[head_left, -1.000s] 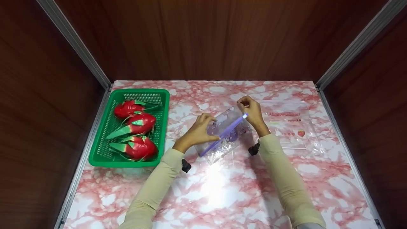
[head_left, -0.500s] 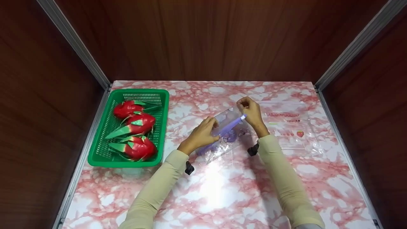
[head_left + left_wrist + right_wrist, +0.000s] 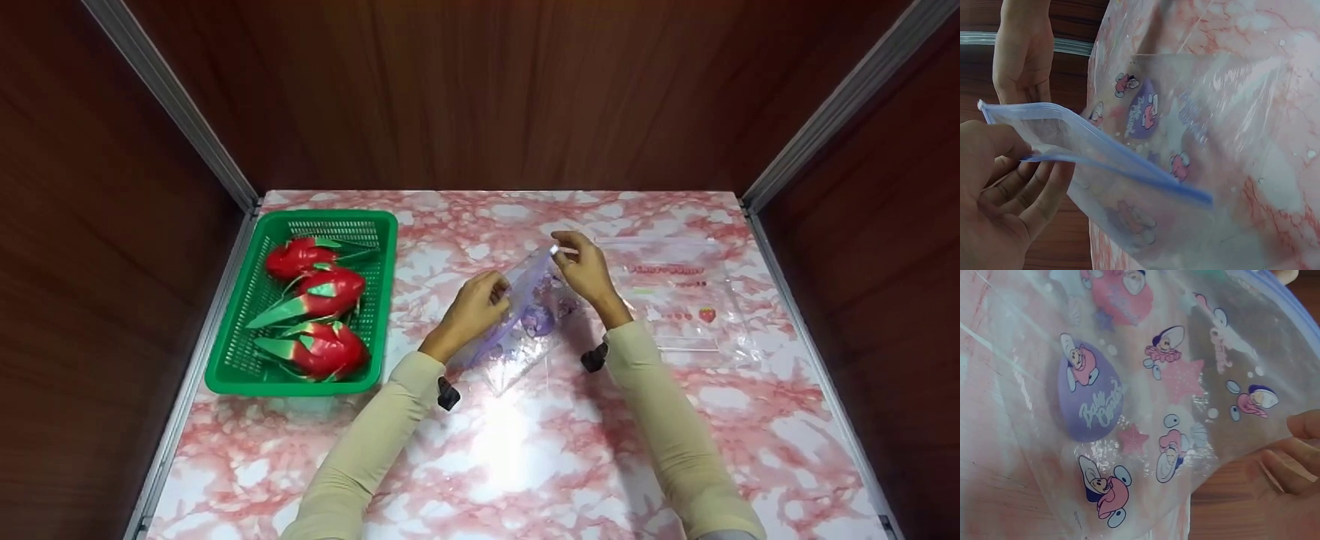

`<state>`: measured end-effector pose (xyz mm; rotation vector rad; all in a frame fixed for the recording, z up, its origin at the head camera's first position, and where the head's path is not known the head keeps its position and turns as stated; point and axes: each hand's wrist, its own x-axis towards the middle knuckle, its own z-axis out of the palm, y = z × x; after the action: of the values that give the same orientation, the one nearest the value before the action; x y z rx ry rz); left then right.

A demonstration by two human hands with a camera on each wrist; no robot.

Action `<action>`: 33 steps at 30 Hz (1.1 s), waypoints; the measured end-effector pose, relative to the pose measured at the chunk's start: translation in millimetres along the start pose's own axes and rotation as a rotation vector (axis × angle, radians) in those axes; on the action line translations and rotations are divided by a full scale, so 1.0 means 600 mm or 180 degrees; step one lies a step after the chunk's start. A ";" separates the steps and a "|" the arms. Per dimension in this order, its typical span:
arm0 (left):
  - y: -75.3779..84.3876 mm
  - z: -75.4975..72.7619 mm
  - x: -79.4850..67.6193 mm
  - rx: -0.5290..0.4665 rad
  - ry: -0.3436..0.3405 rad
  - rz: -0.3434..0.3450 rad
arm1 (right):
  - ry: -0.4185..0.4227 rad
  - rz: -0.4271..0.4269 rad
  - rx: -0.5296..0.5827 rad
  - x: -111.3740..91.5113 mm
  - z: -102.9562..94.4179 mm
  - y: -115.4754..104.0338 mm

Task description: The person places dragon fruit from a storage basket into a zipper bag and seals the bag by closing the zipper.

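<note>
A clear zip bag (image 3: 538, 319) with a purple zip strip and printed cartoon figures is held between both hands, tilted over the marbled table. The left hand (image 3: 476, 304) pinches one lip of its mouth; in the left wrist view, the thumb and fingers (image 3: 1044, 197) grip that lip and the two lips stand apart. Near the white zip slider (image 3: 554, 250), the right hand (image 3: 585, 270) pinches the other side. In the right wrist view its thumb (image 3: 1304, 423) lies at the edge of the bag (image 3: 1092, 396). I see nothing inside the bag.
On the left stands a green basket (image 3: 300, 388) with red dragon fruits (image 3: 330, 350) with green leaves in it. A second clear bag (image 3: 675, 292), printed with a strawberry, lies flat to the right. Dark wood panels (image 3: 480, 90) close in the table at back and sides.
The right hand has shifted left, taking the slider end of the zip strip left and up. The left hand has moved slightly right, its spread fingers now closed on the bag's lip.
</note>
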<state>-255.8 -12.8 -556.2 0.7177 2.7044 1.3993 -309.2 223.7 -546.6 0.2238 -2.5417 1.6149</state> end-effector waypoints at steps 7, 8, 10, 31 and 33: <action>0.002 -0.005 0.006 -0.0141 0.0225 -0.0131 | -0.0050 0.0116 -0.0089 -0.013 0.009 -0.007; 0.002 -0.006 0.007 -0.0162 0.0261 -0.0162 | -0.0077 0.0139 -0.0083 -0.016 0.011 -0.009; 0.005 -0.009 0.007 -0.0232 0.0340 -0.0222 | -0.0158 0.0193 -0.0078 -0.021 0.015 -0.015; 0.013 -0.021 0.013 -0.1341 0.0459 -0.0777 | -0.0957 0.0030 -0.0217 -0.067 0.073 -0.053; 0.011 -0.021 0.013 -0.1351 0.0470 -0.0793 | -0.0935 -0.0004 -0.0191 -0.068 0.074 -0.053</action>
<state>-262.6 -15.9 -542.0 0.2481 2.3529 1.9224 -264.2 172.5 -544.8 0.4902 -2.7958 1.6073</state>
